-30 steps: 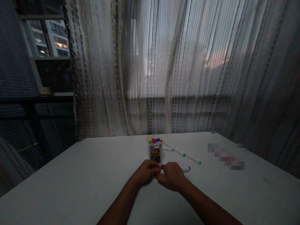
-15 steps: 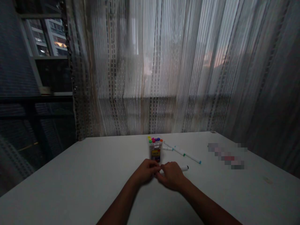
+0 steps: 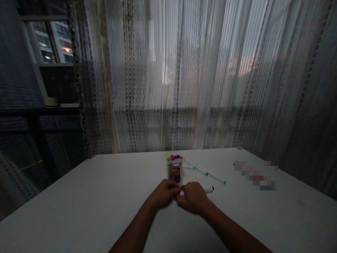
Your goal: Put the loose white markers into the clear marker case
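Observation:
A white marker (image 3: pixel 209 190) with a black tip at its right end lies across my two hands, low over the white table. My right hand (image 3: pixel 194 197) is closed around its middle, and the black end sticks out past the knuckles. Fingers of my left hand (image 3: pixel 165 192) are pinched together at the marker's left end, touching my right fingertips. What exactly they grip there is mostly hidden. Just beyond my hands stands a clear case of markers (image 3: pixel 175 172), with a yellow and dark label and several bright caps at its top.
Right of the case lie loose white markers, one with a green end (image 3: pixel 202 170), one with a blue end (image 3: pixel 217 178) and a short one (image 3: pixel 188 167). A blurred-out item (image 3: pixel 254 175) rests farther right on the white table (image 3: pixel 79 203). Sheer curtains (image 3: pixel 168 88) hang behind.
The marker's black end has shifted slightly to the right. Both hands stay in nearly the same place, still closed.

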`<action>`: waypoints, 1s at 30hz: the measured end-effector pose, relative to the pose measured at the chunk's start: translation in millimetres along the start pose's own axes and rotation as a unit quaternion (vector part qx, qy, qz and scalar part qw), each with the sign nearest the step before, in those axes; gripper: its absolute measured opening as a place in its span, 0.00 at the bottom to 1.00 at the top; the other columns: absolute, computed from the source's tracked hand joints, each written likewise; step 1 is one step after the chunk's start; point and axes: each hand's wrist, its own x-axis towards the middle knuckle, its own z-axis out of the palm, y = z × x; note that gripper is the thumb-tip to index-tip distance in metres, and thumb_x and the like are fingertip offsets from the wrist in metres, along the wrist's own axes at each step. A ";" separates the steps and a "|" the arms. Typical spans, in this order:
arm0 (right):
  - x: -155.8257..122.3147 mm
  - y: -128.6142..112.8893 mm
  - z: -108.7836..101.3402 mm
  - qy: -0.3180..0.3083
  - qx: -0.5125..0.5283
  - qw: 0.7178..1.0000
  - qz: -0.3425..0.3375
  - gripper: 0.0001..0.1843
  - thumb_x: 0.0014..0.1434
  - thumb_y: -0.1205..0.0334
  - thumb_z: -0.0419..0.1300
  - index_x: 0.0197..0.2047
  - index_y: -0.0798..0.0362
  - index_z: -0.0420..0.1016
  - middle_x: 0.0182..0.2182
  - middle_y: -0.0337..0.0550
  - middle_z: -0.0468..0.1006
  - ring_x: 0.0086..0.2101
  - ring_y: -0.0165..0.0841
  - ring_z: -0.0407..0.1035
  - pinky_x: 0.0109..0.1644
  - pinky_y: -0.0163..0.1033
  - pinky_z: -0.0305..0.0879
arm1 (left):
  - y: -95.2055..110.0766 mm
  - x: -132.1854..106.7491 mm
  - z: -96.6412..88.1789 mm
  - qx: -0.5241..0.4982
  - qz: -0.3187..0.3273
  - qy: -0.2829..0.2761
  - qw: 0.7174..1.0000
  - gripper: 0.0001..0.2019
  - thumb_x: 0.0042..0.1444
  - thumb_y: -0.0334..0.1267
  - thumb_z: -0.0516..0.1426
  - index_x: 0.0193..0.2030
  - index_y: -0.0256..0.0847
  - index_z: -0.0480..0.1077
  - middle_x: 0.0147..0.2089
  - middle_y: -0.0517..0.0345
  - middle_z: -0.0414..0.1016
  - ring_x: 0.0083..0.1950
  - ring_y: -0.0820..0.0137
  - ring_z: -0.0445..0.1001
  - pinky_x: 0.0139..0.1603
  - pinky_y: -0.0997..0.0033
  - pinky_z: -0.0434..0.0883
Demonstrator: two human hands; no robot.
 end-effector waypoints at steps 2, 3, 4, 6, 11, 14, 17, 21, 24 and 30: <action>0.2 -0.4 0.9 -0.003 -0.001 1.000 -0.003 0.27 0.58 0.47 0.46 0.35 0.57 0.79 0.31 0.55 0.80 0.32 0.43 0.74 0.35 0.41 0.62 | 0.0 -0.2 -0.2 0.003 0.004 0.006 1.000 0.11 0.41 0.41 0.61 0.24 0.32 0.73 0.20 0.62 0.67 0.23 0.76 0.62 0.27 0.74 0.58; 0.3 -0.7 1.3 -0.004 -0.001 1.000 -0.004 0.27 0.58 0.47 0.46 0.35 0.57 0.79 0.30 0.55 0.80 0.32 0.43 0.74 0.35 0.41 0.62 | 0.0 -0.3 -0.3 0.004 0.004 0.007 1.000 0.11 0.40 0.41 0.61 0.24 0.32 0.73 0.20 0.62 0.67 0.24 0.75 0.62 0.27 0.74 0.58; 0.4 -1.0 1.6 -0.005 -0.002 1.000 -0.004 0.27 0.58 0.47 0.46 0.35 0.57 0.79 0.31 0.55 0.80 0.32 0.43 0.73 0.35 0.41 0.62 | 0.0 -0.5 -0.4 0.004 0.001 0.007 1.000 0.12 0.40 0.41 0.61 0.24 0.32 0.73 0.20 0.62 0.67 0.24 0.75 0.62 0.27 0.74 0.58; 0.5 -1.6 1.8 -0.004 -0.003 1.000 0.001 0.27 0.58 0.47 0.46 0.35 0.57 0.79 0.31 0.56 0.80 0.33 0.43 0.73 0.36 0.41 0.62 | 0.4 -1.0 -0.4 0.005 -0.006 0.007 1.000 0.12 0.40 0.42 0.61 0.24 0.32 0.73 0.20 0.61 0.67 0.24 0.75 0.62 0.27 0.73 0.59; 1.4 -2.2 1.2 -0.004 0.008 1.000 0.005 0.26 0.58 0.47 0.46 0.35 0.58 0.79 0.31 0.56 0.79 0.33 0.42 0.73 0.36 0.41 0.61 | 1.9 -1.7 -0.8 0.016 -0.004 0.007 1.000 0.14 0.41 0.44 0.61 0.23 0.32 0.72 0.20 0.60 0.69 0.25 0.73 0.64 0.27 0.73 0.60; 2.6 -1.8 1.5 0.003 0.014 1.000 0.000 0.26 0.58 0.48 0.46 0.35 0.58 0.78 0.30 0.55 0.79 0.33 0.43 0.73 0.36 0.41 0.61 | 1.9 -1.2 -1.9 0.034 -0.003 0.012 0.999 0.14 0.43 0.46 0.59 0.24 0.33 0.72 0.20 0.60 0.69 0.24 0.74 0.64 0.27 0.73 0.60; 3.7 -1.3 2.7 0.000 0.018 1.000 -0.004 0.26 0.59 0.48 0.45 0.36 0.58 0.76 0.31 0.55 0.79 0.34 0.43 0.73 0.36 0.42 0.60 | 0.9 -0.6 -3.2 0.046 0.002 0.003 0.999 0.15 0.44 0.47 0.59 0.25 0.33 0.72 0.20 0.60 0.69 0.24 0.73 0.65 0.27 0.73 0.60; 4.3 -0.2 4.4 -0.016 0.032 0.999 -0.009 0.25 0.59 0.47 0.45 0.37 0.57 0.75 0.33 0.55 0.79 0.35 0.42 0.73 0.36 0.41 0.59 | -0.8 -0.8 -3.6 0.044 -0.006 -0.009 0.999 0.16 0.44 0.48 0.58 0.25 0.33 0.71 0.19 0.60 0.69 0.24 0.73 0.65 0.27 0.73 0.60; 4.2 1.3 7.0 -0.016 0.053 0.998 -0.020 0.21 0.60 0.50 0.46 0.39 0.57 0.73 0.35 0.52 0.79 0.36 0.40 0.72 0.37 0.40 0.58 | -0.9 -1.6 -2.9 0.036 -0.015 -0.020 0.999 0.16 0.45 0.48 0.58 0.25 0.33 0.71 0.18 0.61 0.68 0.21 0.75 0.63 0.24 0.74 0.58; 5.9 4.6 12.0 -0.019 0.077 0.996 -0.051 0.17 0.63 0.57 0.43 0.43 0.57 0.68 0.40 0.51 0.76 0.40 0.38 0.70 0.40 0.39 0.57 | -3.4 -0.3 -3.7 0.025 -0.016 0.041 0.999 0.13 0.44 0.44 0.58 0.28 0.33 0.70 0.18 0.63 0.65 0.19 0.77 0.61 0.21 0.75 0.56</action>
